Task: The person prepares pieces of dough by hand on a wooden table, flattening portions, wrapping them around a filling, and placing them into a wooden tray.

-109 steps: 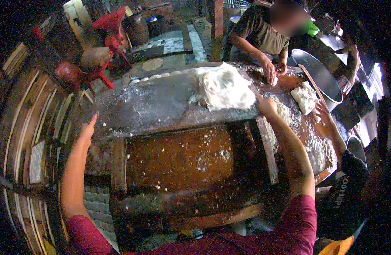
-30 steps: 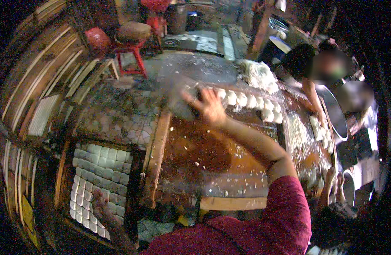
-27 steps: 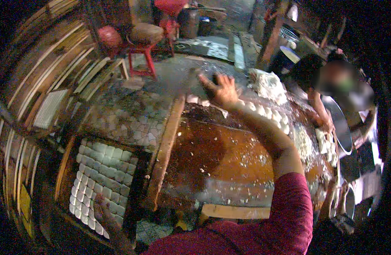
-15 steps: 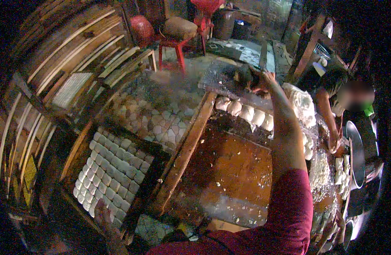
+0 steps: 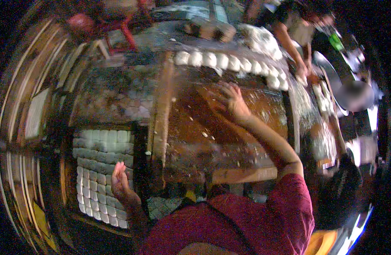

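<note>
My right hand (image 5: 233, 102) hovers over the floury brown wooden worktop (image 5: 229, 140), blurred, its fingers loosely spread and holding nothing I can see. Just beyond it, a curved row of white dough pieces (image 5: 209, 60) lies along the far side of the worktop. My left hand (image 5: 120, 180) is at the right part of a tray of close-set, pale dough pieces (image 5: 90, 182), fingers stretched upward and empty. Whether it touches the pieces I cannot tell.
A large dough mass (image 5: 261, 41) lies at the back right, by brown blocky things (image 5: 210, 30). Another person's hands (image 5: 303, 72) work at the floured right side. Wooden racks (image 5: 29, 106) stand left; a red stool (image 5: 125, 36) stands far left. More people are at the right.
My right hand has come back from the dark things at the far edge to above the worktop. My left hand now shows more clearly beside the tray's pieces. The whole view has turned.
</note>
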Tool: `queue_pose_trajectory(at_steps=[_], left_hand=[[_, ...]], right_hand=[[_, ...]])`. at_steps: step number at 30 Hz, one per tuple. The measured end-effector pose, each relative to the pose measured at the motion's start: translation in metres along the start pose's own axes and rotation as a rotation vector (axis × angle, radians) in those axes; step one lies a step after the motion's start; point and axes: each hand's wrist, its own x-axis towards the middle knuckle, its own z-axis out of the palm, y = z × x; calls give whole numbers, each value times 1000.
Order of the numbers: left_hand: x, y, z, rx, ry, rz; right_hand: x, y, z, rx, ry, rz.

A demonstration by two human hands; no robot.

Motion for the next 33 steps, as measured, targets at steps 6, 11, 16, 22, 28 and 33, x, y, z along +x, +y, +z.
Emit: queue_pose_trajectory(at_steps=[6,11,16,22,28,33], left_hand=[[-8,-11,35,-324,-218,-201],[-21,21,85,-329,-470,-161],[-33,35,147,-277,-774,74],[-53,82,245,194,-943,540],[-77,91,357,536,-1009,693],[-82,82,418,1019,-1140,603]], right_hand=[[-154,-103,-100,241,-16,501],[-259,-133,-125,237,66,956],[-284,-129,-128,315,215,947],[-287,-83,-129,348,161,794],[-300,30,-138,388,422,734],[-348,223,-145,321,829,1174]])
